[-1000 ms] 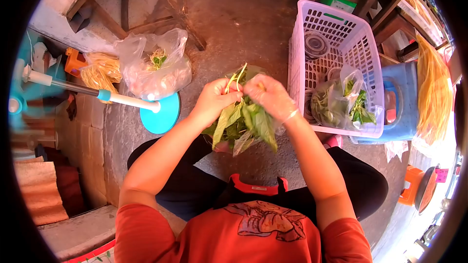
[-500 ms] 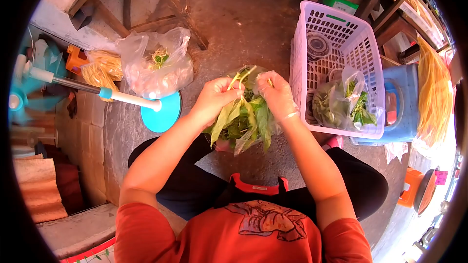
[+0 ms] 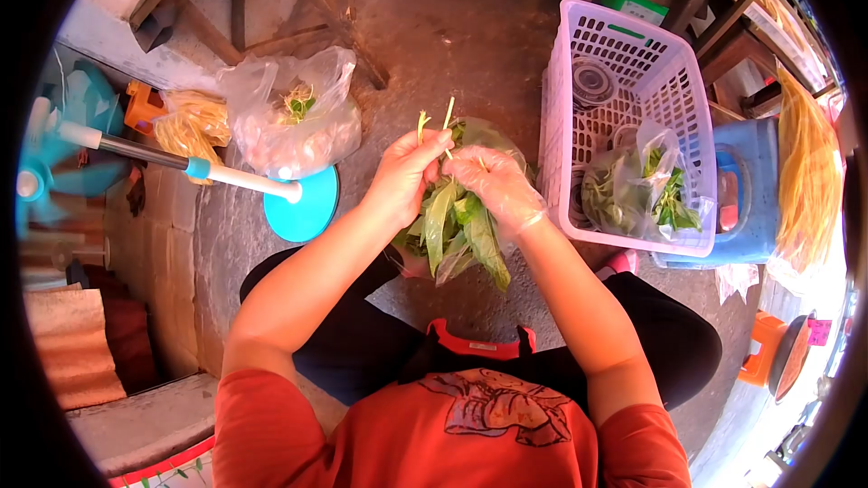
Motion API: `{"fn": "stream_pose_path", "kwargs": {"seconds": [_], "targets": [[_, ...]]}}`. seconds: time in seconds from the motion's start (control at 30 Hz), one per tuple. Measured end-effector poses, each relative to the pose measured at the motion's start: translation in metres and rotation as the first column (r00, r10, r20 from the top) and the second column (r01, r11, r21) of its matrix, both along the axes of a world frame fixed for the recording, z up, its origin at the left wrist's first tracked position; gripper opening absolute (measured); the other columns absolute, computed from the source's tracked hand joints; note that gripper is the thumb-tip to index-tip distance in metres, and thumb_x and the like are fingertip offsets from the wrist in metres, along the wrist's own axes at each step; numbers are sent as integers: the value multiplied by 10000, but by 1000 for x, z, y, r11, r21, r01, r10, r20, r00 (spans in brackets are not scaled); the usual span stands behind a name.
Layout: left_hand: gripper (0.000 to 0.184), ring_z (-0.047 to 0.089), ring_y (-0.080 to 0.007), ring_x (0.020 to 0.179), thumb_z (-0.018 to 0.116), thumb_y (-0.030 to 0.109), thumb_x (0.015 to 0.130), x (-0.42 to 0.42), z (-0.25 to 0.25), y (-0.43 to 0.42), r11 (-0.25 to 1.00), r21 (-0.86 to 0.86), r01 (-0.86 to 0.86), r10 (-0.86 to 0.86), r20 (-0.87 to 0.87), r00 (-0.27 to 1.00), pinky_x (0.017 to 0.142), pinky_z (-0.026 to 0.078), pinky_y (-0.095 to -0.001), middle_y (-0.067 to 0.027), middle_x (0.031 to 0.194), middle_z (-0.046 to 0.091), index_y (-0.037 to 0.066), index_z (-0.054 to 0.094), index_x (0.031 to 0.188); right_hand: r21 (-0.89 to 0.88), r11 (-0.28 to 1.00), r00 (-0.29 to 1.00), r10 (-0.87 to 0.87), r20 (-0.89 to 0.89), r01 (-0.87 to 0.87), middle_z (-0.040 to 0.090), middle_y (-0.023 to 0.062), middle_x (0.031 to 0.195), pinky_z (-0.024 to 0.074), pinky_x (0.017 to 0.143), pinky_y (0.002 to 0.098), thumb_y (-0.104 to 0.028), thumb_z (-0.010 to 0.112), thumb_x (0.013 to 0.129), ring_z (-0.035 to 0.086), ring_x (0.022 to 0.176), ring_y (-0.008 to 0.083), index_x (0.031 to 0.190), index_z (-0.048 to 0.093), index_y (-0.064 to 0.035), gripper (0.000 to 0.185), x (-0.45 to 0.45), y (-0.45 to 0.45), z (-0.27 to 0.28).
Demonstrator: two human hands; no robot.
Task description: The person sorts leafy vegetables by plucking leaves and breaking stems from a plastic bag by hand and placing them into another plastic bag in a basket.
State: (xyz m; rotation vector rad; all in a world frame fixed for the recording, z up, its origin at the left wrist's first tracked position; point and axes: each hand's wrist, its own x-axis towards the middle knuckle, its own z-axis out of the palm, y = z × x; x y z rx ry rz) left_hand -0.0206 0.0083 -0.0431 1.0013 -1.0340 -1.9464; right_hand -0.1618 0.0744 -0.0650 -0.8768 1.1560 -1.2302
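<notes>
My left hand [image 3: 409,173] is bare and closed on pale green stems, whose ends stick up above the fingers. Beside it, my right hand [image 3: 495,184], in a thin clear glove, is closed on part of the same leafy greens near the stems. The leaves of the greens [image 3: 463,233] hang down between and below both hands. Behind and under them is a clear plastic bag [image 3: 488,134] with more greens, partly hidden by the hands.
A pink-white crate [image 3: 553,176] with bagged greens stands at the right, beside a blue container [image 3: 749,190]. At the left are a plastic bag [image 3: 294,140] with stem scraps, a fan's turquoise base [image 3: 307,212] and wooden legs [image 3: 362,54].
My right hand has moved from beside the stems to close against my left hand. The stem ends now point more upright, and the leaves have shifted.
</notes>
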Motion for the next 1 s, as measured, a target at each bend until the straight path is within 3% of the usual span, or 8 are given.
{"fn": "stream_pose_path", "kwargs": {"seconds": [0.03,0.23,0.27,0.37,0.5,0.6,0.73,1.0], "targets": [[151,458,-49,606,642,218,870,0,-2,2,1000,-15,-6,6,21,1000,528,354,-198,24,758,575,77,598,900,-52,998,993,-30,-111,24,586,-13,806,430,737,245,-176,612,871,522,777,87,865,639,-47,132,-1,-2,-3],[143,525,-73,667,572,220,919,-4,1,-6,984,-116,-137,133,-47,990,507,344,-168,-58,880,625,78,556,908,-1,939,926,-337,169,343,561,-30,884,416,772,255,-218,588,892,491,857,86,906,589,-78,141,-22,-4,-21],[100,550,-96,691,523,164,929,-1,-3,-10,988,-134,-78,80,10,997,505,354,-179,-87,923,627,65,526,938,-28,928,928,-373,-9,373,562,-28,898,424,785,268,-247,582,898,492,873,99,931,579,-85,165,-34,-5,-21],[52,554,-123,713,498,84,910,9,-27,-14,997,-21,78,-71,216,974,493,364,-199,-104,952,606,72,486,959,96,903,826,-423,372,420,555,4,844,425,737,256,-208,539,921,502,784,113,927,572,-96,117,-57,-1,9],[133,559,-158,670,524,107,832,32,-96,-20,945,30,326,-307,422,853,530,386,-255,-73,800,593,73,486,955,31,933,927,-361,105,359,548,-15,813,428,693,244,-196,558,907,501,752,85,917,585,-83,117,-82,-2,4],[214,595,-347,730,571,173,811,33,-136,-9,814,-290,503,-49,829,557,656,451,-434,-169,760,598,29,485,945,-24,971,965,-238,-110,237,535,-37,823,422,695,237,-204,610,882,484,759,68,921,591,-90,122,-78,-2,-3],[227,607,-383,882,631,216,789,35,-109,5,660,-116,742,-11,986,164,726,469,-461,-207,906,633,55,579,940,28,998,923,-43,-382,58,595,1,820,455,698,283,-193,616,868,545,750,115,912,616,-84,118,-62,-2,-21],[195,618,-345,857,626,199,795,35,-83,16,601,-171,780,-44,968,246,717,474,-431,-169,869,646,86,636,954,256,965,689,228,-688,-64,650,143,1000,472,849,394,-311,588,766,611,954,322,975,674,-165,269,-32,5,-46]]}}
